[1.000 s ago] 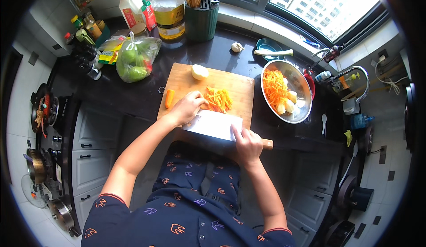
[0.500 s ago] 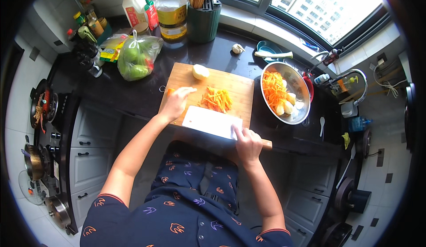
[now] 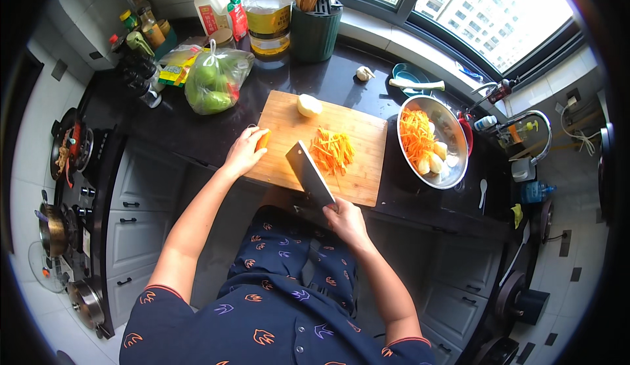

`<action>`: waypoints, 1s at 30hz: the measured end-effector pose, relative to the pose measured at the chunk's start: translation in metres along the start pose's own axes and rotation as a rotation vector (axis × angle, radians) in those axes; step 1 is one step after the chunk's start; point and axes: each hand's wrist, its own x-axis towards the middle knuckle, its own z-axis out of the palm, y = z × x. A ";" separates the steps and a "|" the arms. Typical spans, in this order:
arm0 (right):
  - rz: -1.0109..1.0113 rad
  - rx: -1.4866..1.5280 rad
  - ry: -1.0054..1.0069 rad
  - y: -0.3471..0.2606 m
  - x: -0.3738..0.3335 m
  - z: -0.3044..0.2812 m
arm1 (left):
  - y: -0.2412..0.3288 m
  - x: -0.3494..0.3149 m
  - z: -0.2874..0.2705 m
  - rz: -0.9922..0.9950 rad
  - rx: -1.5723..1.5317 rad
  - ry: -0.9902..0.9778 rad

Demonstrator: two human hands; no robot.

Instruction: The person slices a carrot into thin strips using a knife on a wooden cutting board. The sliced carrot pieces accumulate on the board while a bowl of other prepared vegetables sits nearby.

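Note:
My right hand [image 3: 345, 222] is wrapped round the handle of a cleaver [image 3: 310, 173]. Its blade stands on edge over the near part of the wooden cutting board [image 3: 364, 135], just left of a heap of carrot shreds [image 3: 333, 151]. At the board's left edge, my left hand [image 3: 243, 151] is closed on an orange carrot piece [image 3: 263, 140], partly hidden by the fingers. A peeled, pale potato-like vegetable [image 3: 309, 106] lies near the board's far edge.
Right of the board stands a steel bowl [image 3: 457, 180] with carrot shreds and pale peeled vegetables. A garlic bulb [image 3: 365, 73] and a teal dish [image 3: 401, 71] lie behind. At the back left are a bag of green vegetables [image 3: 211, 89], an oil jug [image 3: 268, 17] and a chopstick holder [image 3: 317, 35].
The cleaver has turned from lying flat to standing on edge, and my right hand has shifted left. My left hand has moved a little left and down, onto the carrot piece.

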 end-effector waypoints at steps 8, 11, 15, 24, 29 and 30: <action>0.036 -0.140 0.076 0.008 0.022 -0.032 | 0.012 0.011 0.006 -0.089 -0.031 -0.014; 0.023 -0.117 0.200 0.001 0.023 -0.047 | 0.010 0.014 0.011 -0.123 -0.049 0.025; -0.013 0.031 0.229 0.000 0.020 -0.047 | 0.040 0.007 0.018 -0.233 -0.104 0.121; -0.025 -0.102 0.180 -0.005 0.012 -0.012 | 0.073 -0.038 0.073 -0.278 -0.453 0.041; -0.110 -0.307 0.224 -0.009 0.009 -0.011 | 0.060 -0.053 0.053 -0.013 -0.174 0.136; -0.122 -0.342 0.225 -0.009 0.010 -0.010 | 0.056 -0.055 0.051 0.076 -0.069 0.166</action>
